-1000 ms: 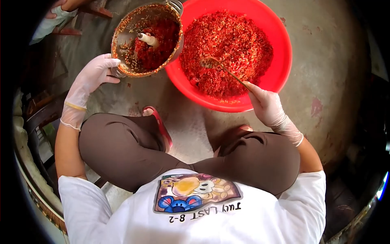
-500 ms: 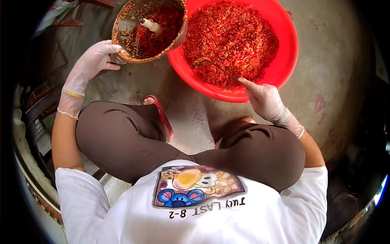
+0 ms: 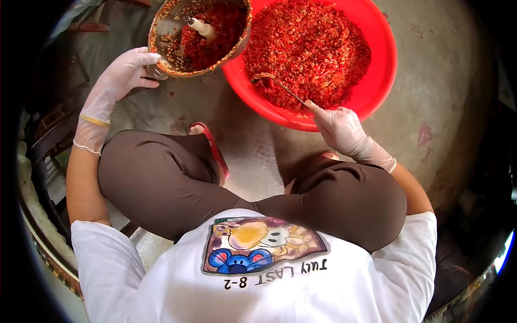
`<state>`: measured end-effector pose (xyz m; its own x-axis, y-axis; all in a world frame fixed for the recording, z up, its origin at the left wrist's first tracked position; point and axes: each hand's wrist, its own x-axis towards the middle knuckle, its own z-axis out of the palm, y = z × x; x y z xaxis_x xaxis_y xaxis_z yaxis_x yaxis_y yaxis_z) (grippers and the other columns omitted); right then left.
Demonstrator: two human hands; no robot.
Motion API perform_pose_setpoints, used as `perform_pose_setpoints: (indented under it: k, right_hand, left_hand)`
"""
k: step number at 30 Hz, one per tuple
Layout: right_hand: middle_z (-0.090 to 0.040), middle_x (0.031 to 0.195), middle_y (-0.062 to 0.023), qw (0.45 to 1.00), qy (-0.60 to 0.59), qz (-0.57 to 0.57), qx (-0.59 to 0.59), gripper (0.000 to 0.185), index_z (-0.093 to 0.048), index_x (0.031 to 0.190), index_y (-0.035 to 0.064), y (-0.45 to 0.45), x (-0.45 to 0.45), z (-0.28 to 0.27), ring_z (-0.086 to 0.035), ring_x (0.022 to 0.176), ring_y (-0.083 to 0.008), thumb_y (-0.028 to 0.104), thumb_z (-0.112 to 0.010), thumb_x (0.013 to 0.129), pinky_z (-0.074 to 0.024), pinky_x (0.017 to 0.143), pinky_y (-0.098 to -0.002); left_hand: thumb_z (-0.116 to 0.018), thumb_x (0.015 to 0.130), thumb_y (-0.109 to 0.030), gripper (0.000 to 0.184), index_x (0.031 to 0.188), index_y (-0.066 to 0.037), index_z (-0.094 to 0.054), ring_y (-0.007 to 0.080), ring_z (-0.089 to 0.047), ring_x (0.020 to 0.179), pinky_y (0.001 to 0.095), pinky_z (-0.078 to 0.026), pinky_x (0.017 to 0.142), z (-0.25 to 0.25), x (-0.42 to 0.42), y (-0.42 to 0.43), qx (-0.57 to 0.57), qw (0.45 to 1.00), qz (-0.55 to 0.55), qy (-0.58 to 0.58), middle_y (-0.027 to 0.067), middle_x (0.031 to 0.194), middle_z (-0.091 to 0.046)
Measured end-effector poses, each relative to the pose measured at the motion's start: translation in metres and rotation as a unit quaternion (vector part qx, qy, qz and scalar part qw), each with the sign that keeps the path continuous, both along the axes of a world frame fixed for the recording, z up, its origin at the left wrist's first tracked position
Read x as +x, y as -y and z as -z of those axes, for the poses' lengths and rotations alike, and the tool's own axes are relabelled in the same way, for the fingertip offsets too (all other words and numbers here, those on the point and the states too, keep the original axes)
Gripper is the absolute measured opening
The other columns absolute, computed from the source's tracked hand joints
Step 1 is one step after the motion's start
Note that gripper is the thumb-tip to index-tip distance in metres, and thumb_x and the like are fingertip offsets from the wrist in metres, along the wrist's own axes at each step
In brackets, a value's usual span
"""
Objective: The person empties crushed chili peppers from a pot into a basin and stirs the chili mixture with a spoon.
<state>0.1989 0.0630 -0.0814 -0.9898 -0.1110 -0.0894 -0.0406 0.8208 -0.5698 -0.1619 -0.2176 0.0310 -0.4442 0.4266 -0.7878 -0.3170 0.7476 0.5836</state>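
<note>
My left hand point(image 3: 125, 72), in a clear glove, grips the near-left handle of a metal pot point(image 3: 167, 33). The pot tilts beside the basin, with red chopped peppers and pale seeds inside and a white central post point(image 3: 201, 28). In its clear glove, my right hand point(image 3: 340, 129) is closed on the handle of a spoon point(image 3: 288, 90). The spoon's head is at the near-left edge of a heap of chopped red peppers point(image 3: 309, 51), which fills much of a red basin point(image 3: 379, 81).
The basin rests on a grey concrete floor point(image 3: 425, 91) in front of my knees. A red sandal point(image 3: 216, 153) is on my foot between them. Dark wooden furniture point(image 3: 51, 134) stands at the left, and pale cloth shows at the upper left.
The view has shifted, so the pot and basin sit higher in it. My right hand has drawn the spoon left and nearer to me across the peppers. The left hand keeps its grip.
</note>
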Motion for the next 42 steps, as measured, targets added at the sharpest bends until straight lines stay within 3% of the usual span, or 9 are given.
perform_pose_setpoints:
  k: [9, 15, 19, 22, 36, 42]
  right_hand:
    - [-0.058, 0.062, -0.0136, 0.995, 0.034, 0.067, -0.065, 0.043, -0.051, 0.126, 0.0046, 0.0, 0.016, -0.001, -0.055, 0.05, -0.0319, 0.005, -0.056, 0.083, -0.0437, 0.048, -0.0426]
    - [-0.055, 0.058, -0.0127, 0.999, -0.028, 0.046, 0.002, 0.044, -0.05, 0.126, 0.0024, 0.012, -0.024, 0.011, -0.054, 0.048, -0.0305, 0.007, -0.057, 0.083, -0.0437, 0.047, -0.0418]
    - [-0.056, 0.06, -0.0115, 0.996, 0.027, 0.009, 0.087, 0.042, -0.05, 0.123, -0.0007, 0.021, -0.033, 0.013, -0.055, 0.048, -0.0299, 0.006, -0.055, 0.082, -0.0444, 0.047, -0.0417]
    - [-0.056, 0.061, -0.0116, 1.0, 0.028, 0.003, 0.007, 0.043, -0.05, 0.124, 0.0001, 0.012, -0.02, 0.005, -0.057, 0.05, -0.0298, 0.005, -0.055, 0.082, -0.045, 0.048, -0.0417]
    - [-0.059, 0.065, -0.018, 0.994, 0.104, 0.028, -0.029, 0.051, -0.043, 0.133, 0.0107, -0.002, 0.039, -0.001, -0.059, 0.059, -0.0389, 0.013, -0.057, 0.084, -0.048, 0.055, -0.0468]
    - [-0.057, 0.066, -0.0195, 0.974, 0.158, 0.079, -0.141, 0.05, -0.043, 0.136, 0.0152, -0.01, 0.063, 0.004, -0.06, 0.061, -0.038, 0.012, -0.056, 0.088, -0.0506, 0.059, -0.0434]
  left_hand:
    - [-0.061, 0.087, -0.028, 0.037, 0.115, -0.006, -0.053, 0.0158, -0.063, 0.092, 0.034, -0.053, 0.077, -0.001, 0.002, 0.001, -0.003, 1.0, -0.003, -0.01, 0.0056, 0.106, -0.063]
    - [-0.061, 0.088, -0.027, 0.036, 0.115, -0.005, -0.052, 0.0166, -0.063, 0.092, 0.0348, -0.053, 0.077, 0.002, 0.0, 0.002, 0.0, 1.0, -0.002, -0.007, 0.0064, 0.106, -0.063]
    - [-0.063, 0.086, -0.028, 0.031, 0.11, -0.009, -0.055, 0.0171, -0.064, 0.09, 0.0352, -0.052, 0.078, 0.0, 0.002, 0.003, 0.009, 1.0, -0.008, 0.002, 0.0041, 0.102, -0.065]
    - [-0.063, 0.086, -0.028, 0.03, 0.108, -0.009, -0.055, 0.0169, -0.064, 0.09, 0.0346, -0.052, 0.077, -0.003, 0.005, -0.001, 0.002, 1.0, -0.002, 0.003, 0.0042, 0.102, -0.065]
    - [-0.061, 0.088, -0.028, 0.036, 0.116, -0.007, -0.053, 0.0177, -0.064, 0.091, 0.0363, -0.052, 0.08, 0.004, -0.003, 0.006, 0.004, 1.0, 0.004, -0.004, 0.007, 0.105, -0.064]
    - [-0.061, 0.088, -0.028, 0.036, 0.117, -0.007, -0.053, 0.0168, -0.063, 0.093, 0.0355, -0.052, 0.079, 0.003, 0.0, 0.005, 0.001, 1.0, 0.005, -0.018, 0.0066, 0.107, -0.063]
